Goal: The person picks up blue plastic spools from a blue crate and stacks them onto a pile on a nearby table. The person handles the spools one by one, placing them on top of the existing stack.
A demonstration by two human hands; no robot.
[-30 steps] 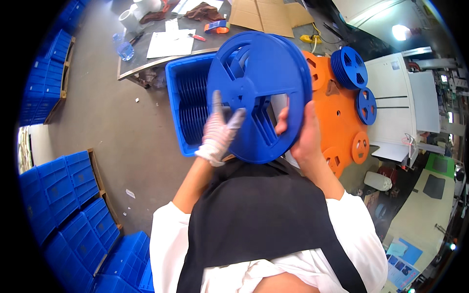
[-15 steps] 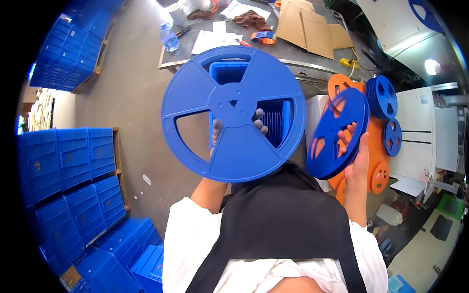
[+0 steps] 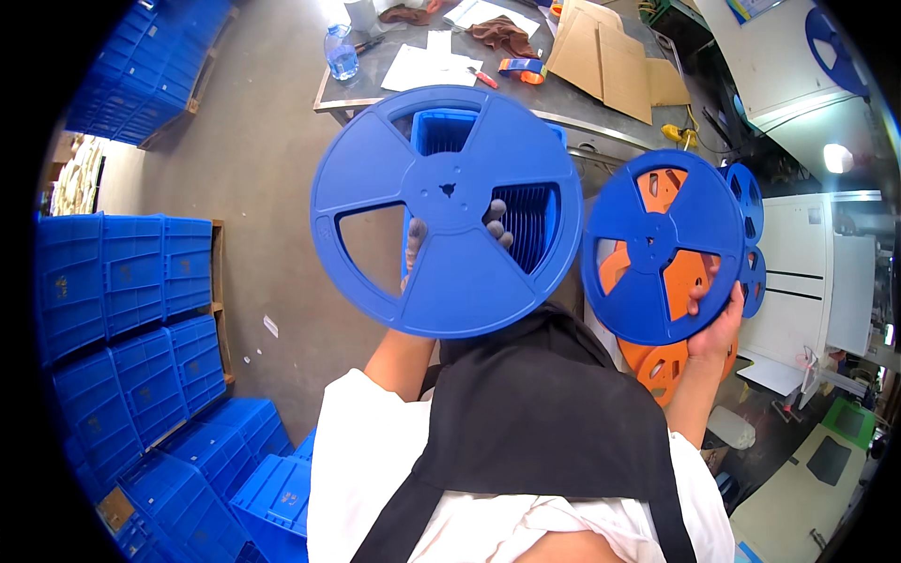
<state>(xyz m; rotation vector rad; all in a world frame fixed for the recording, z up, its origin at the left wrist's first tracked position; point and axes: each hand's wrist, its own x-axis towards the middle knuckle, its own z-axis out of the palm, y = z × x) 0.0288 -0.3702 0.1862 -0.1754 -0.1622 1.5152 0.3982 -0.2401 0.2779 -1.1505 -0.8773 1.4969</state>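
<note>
My left hand is behind a large blue plastic reel, gripping it near the hub. Grey-covered fingers show through two of its cut-outs; the palm is hidden. The reel's broad face is turned up toward me. To the right, my right hand holds another blue reel by its lower right rim, the fingertips reaching into a cut-out. This second reel looks smaller and is also face on, apart from the first. Under the large reel, a blue bin with several thin upright discs shows through the openings.
Orange reels and stacked blue reels stand beyond my right hand. A metal-edged table ahead bears cardboard, a water bottle, a tape roll and papers. Blue crates are stacked at the left.
My right hand has turned the smaller reel from a steep tilt to face me and moved slightly right. The large reel in my left hand has barely shifted.
</note>
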